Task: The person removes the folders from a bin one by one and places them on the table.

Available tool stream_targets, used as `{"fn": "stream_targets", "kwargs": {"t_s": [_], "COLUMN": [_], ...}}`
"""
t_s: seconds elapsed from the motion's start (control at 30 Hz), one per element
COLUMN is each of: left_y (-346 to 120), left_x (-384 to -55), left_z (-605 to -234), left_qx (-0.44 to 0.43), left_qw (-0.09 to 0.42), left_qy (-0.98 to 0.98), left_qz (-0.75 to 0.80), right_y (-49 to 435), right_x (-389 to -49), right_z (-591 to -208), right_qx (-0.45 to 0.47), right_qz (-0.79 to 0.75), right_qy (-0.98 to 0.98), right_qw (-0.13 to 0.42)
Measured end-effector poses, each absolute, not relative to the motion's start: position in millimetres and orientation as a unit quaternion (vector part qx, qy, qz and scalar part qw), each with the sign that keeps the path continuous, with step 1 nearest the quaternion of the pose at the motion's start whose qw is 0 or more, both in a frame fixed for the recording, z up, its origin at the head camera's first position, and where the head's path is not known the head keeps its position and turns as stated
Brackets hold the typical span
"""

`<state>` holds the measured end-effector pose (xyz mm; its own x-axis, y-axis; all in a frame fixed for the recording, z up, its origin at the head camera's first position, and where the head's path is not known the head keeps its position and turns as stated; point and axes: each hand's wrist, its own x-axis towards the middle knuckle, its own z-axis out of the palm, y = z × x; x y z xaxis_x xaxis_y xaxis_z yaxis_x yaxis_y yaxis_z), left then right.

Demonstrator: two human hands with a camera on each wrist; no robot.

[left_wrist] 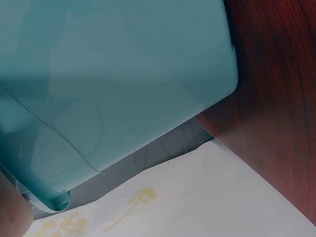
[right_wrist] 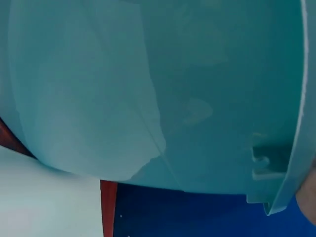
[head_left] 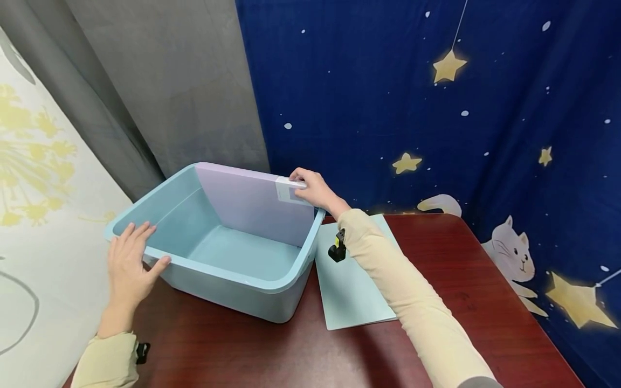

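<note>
In the head view a light-blue plastic bin stands on the table. A lilac file folder with a white label is upright inside it, along the far wall. My right hand pinches the folder's top edge near its label corner, above the bin's right end. At the near-left corner, my left hand rests on the rim with fingers straight and thumb spread. The left wrist view shows mostly the bin's outer wall, with a bit of the hand at lower left. In the right wrist view, the outer wall hides the folder.
Pale mint folders lie flat on the dark red wooden table, right of the bin and under my right forearm. Behind hang a grey curtain and a navy star-print curtain. White patterned cloth is at left.
</note>
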<state>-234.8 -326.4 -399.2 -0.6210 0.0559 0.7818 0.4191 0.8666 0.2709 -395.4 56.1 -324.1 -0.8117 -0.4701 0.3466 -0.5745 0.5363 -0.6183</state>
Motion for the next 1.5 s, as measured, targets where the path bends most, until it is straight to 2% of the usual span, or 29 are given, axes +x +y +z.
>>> {"fn": "stream_targets", "kwargs": {"t_s": [0.5, 0.93, 1.5], "left_y": [-326.8, -326.1, -324.8], "left_x": [-234.6, -234.0, -232.3], "left_z": [-400.5, -399.8, -397.6], "left_qx": [-0.135, -0.139, -0.138], "left_qw": [0.413, 0.412, 0.411], "left_qy": [-0.872, -0.870, -0.873], "left_qz": [-0.227, -0.231, -0.223], "right_y": [57.9, 62.0, 78.6], "right_x": [-392.4, -382.6, -373.0], "right_z": [-324.8, -315.3, -294.7], "right_qx": [0.261, 0.251, 0.238], "right_qz": [0.448, 0.474, 0.511], "right_qy": [-0.849, -0.835, -0.807], "right_qw": [0.106, 0.121, 0.175]}}
